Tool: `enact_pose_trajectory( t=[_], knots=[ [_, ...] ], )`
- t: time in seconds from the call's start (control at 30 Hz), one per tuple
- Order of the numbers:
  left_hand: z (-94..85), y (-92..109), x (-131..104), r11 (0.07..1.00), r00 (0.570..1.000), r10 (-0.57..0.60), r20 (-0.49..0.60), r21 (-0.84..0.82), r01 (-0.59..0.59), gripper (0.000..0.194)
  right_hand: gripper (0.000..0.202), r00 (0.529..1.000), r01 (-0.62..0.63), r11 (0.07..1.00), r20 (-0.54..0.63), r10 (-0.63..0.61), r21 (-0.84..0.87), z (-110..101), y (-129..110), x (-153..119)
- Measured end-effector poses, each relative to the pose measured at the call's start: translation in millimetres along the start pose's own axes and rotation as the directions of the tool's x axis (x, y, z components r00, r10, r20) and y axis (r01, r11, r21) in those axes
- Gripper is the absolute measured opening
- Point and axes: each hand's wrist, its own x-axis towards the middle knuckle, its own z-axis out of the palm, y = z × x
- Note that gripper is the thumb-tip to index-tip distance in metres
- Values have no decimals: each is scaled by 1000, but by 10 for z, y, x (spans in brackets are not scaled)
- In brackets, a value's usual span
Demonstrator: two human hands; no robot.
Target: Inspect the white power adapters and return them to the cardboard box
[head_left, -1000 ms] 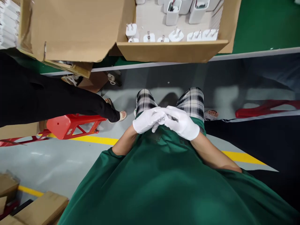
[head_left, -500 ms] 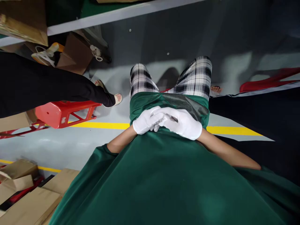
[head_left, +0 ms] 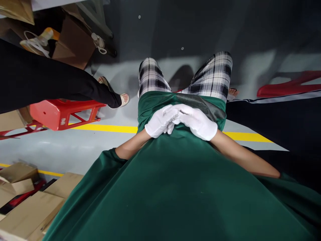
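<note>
Both of my hands wear white gloves and meet over my lap, against my green top [head_left: 165, 187]. My left hand [head_left: 159, 122] has its fingers curled and laced with those of the other hand. From the right, my right hand [head_left: 197, 122] reaches across with its fingers bent over the left ones. A small greyish glint shows where the fingers cross, too small to name. Whatever may lie between the palms is hidden. Just beyond the hands are my knees in plaid trousers [head_left: 213, 75].
Left of me, a person's dark-trousered leg [head_left: 62, 80] extends over a red plastic stool [head_left: 54, 113]. Cardboard boxes [head_left: 30, 214] stand at lower left. An open carton [head_left: 74, 43] sits at upper left. Another person's dark trousers [head_left: 276, 120] and a red stool [head_left: 283, 88] are at right.
The view has tilted slightly, so the surroundings sit higher in the picture and the table edge has mostly left the top. My hands stay clasped, with only a slight shift of the fingers.
</note>
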Motion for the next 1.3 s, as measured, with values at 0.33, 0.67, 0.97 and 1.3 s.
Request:
enact_pose_trajectory(
  t=[0.33, 0.67, 0.97, 1.3],
  knots=[
    [38, 19, 2, 999, 999, -48, -17, 8, 48, 51, 46, 998, 40, 945, -27, -51, -326, -1, 31, -23],
    [13, -28, -11, 1000, 1000, 5, 28, 11, -6, 42, 34, 998, 39, 988, -43, -46, -147, 22, 38, -39],
    [22, -63, 20, 1000, 1000, -23, -1, -1, 23, 46, 41, 998, 21, 996, 54, -26, 88, 4, 94, -46],
    [-12, -84, 58, 996, 995, 73, 63, -58, -69, 64, 40, 999, -45, 966, 15, 43, 255, -27, -29, 38]
  ],
)
